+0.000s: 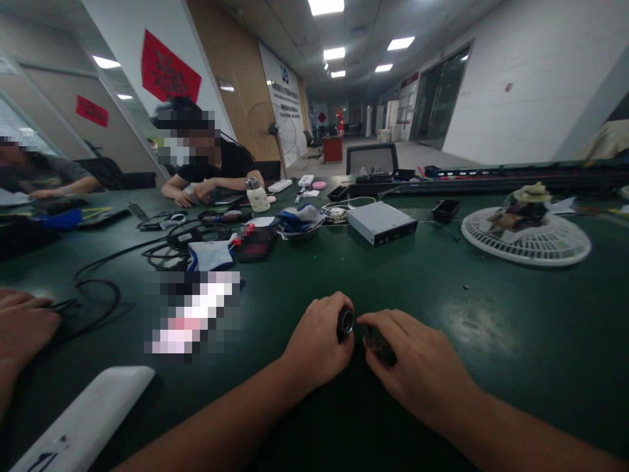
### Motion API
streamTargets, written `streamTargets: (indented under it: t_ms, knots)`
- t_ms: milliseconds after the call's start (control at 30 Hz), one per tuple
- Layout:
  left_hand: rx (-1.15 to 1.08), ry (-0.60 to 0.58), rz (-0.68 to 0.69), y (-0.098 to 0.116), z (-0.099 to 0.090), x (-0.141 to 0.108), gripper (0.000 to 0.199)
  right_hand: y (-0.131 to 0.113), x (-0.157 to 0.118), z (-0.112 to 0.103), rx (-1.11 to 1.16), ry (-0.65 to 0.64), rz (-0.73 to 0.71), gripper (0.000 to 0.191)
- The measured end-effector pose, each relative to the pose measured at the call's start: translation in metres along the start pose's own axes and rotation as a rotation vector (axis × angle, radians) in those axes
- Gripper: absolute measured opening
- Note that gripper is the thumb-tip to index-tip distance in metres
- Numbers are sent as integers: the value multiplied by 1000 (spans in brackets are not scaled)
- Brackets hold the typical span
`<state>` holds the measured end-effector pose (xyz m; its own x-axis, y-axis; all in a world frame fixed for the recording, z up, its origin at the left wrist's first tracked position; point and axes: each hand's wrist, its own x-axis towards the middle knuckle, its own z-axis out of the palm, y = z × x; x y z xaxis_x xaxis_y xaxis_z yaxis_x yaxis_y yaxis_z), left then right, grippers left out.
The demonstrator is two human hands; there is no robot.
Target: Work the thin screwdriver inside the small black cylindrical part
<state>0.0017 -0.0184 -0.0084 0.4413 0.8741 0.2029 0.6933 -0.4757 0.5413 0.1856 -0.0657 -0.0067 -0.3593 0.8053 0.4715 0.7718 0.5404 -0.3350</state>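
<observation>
My left hand [319, 337] is closed around a black cylindrical part [346, 320] with a round hollow end that faces right. A small gap away, my right hand [415, 357] is curled, thumb and forefinger toward that opening. Between its fingers sits a small dark object [379, 344], mostly hidden and in shadow, so its kind is unclear. Both hands are low over the dark green table [304, 282], near its front edge.
Left lie a white casing [88, 419], a pixelated bright object [196, 314] and black cables [118, 295]. Beyond are a disc drive [382, 223], a bottle [257, 195] and a white fan grille [525, 236]. Another person's hand [24, 328] rests far left; a co-worker [221, 164] sits opposite.
</observation>
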Motion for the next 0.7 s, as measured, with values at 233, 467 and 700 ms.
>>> streamTargets:
  t_ms: [233, 467, 700]
  knots:
    - [-63, -40, 59, 0, 0, -2, 25, 11, -1, 2, 142, 38, -42, 35]
    - [-81, -64, 57, 1, -1, -3, 25, 12, 0, 3, 167, 47, -37, 33]
    - [-118, -76, 126, 1, -1, -1, 20, 14, 2, 1, 211, 3, 45, 29]
